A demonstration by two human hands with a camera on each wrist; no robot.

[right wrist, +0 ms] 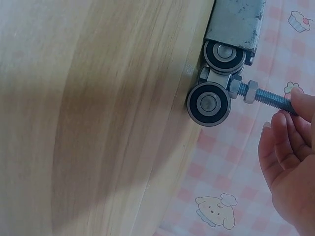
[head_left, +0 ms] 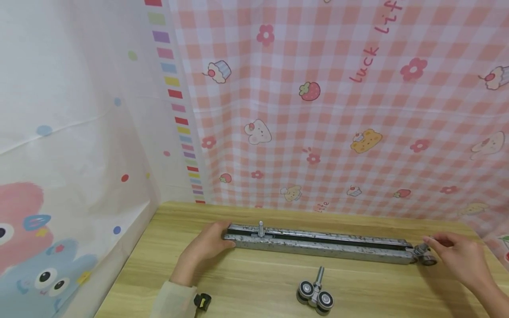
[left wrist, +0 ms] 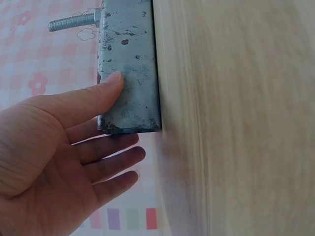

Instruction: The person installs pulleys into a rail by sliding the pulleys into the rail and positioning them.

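Note:
A worn grey metal track with a slot along its top lies across the table. At its left end my left hand grips it, thumb on the side face. My right hand pinches the threaded bolt of a roller trolley at the right end. One pair of its wheels is partly inside the track's end; the other is outside. Another trolley's bolt sticks up from the slot near the left hand, its wheels hidden inside. A third roller trolley lies on the table in front of the track.
The wooden table meets a pink checked cloth behind the track. A white printed cloth hangs at the left. A small black object with a yellow mark shows by the left sleeve.

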